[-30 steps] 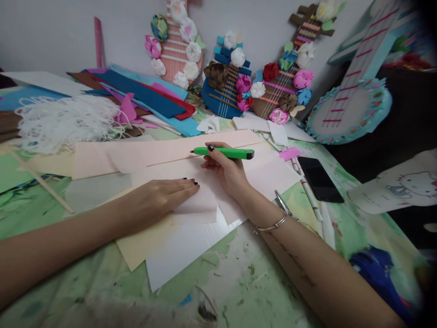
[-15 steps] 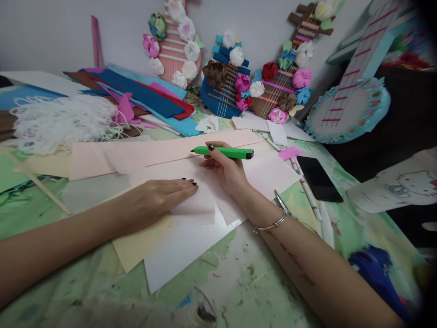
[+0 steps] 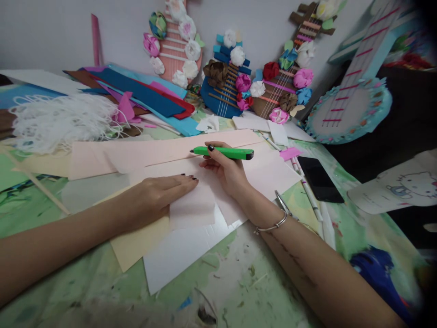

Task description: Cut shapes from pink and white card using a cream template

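My right hand (image 3: 227, 175) is closed around a green marker (image 3: 223, 152), thumb on top. The marker lies nearly level, its dark tip pointing left above the pale pink sheets. My left hand (image 3: 155, 196) rests flat with fingers stretched out on a small pale pink piece of paper (image 3: 193, 212). Beneath that piece are a white sheet (image 3: 177, 259) and a cream sheet (image 3: 139, 241). A longer pale pink strip (image 3: 164, 148) lies beyond both hands. The fingers curled under the marker are partly hidden.
Scissors (image 3: 285, 205) lie beside my right forearm, near a black phone (image 3: 321, 179). White cord (image 3: 63, 120) is heaped at the left. Coloured paper sheets (image 3: 136, 91) are stacked behind. Decorated paper instruments (image 3: 221, 95) lean on the wall. A blue object (image 3: 378, 273) sits at right.
My left hand has shifted slightly, and its fingers sit a little higher on the small pink piece, showing more of it. My right hand and the marker stay in place.
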A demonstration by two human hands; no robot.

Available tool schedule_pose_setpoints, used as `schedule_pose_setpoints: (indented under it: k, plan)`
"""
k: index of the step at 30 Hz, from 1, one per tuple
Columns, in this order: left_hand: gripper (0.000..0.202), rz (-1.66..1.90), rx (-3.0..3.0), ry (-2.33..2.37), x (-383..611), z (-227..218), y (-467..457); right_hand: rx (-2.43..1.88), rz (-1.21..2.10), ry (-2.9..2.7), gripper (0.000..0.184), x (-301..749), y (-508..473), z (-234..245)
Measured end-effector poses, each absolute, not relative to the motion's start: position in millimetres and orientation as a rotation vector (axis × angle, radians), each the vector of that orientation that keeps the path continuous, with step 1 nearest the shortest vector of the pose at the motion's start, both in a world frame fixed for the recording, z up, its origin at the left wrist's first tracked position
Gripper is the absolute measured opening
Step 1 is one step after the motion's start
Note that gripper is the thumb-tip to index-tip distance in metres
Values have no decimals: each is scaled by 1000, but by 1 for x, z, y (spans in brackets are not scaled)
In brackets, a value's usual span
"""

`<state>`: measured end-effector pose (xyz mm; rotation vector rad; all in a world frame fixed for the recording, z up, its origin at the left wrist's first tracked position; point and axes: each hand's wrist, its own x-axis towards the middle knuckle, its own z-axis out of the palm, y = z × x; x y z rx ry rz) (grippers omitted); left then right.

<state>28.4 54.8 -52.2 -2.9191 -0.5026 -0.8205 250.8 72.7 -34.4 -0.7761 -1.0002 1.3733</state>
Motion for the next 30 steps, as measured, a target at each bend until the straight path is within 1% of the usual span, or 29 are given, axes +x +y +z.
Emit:
schedule_pose_setpoints:
  k: [7, 9, 14, 19, 30]
  plan:
    - [54, -867, -2909, -456, 32, -55, 60, -799, 1355, -1018, 24, 250, 73, -35]
    - [54, -872, -2918, -421, 31, -55, 61, -818, 1335, -1042, 24, 249, 72, -35]
    - [57, -872, -2905, -376, 28, -52, 60, -846, 1306, -1085, 32, 249, 72, -36]
    - [61, -948, -2927, -389, 27, -52, 59, -859, 1304, -1107, 31, 250, 72, -37]
    - [55, -954, -2968, -434, 27, -53, 57, -875, 1292, -1145, 35, 250, 72, -36]
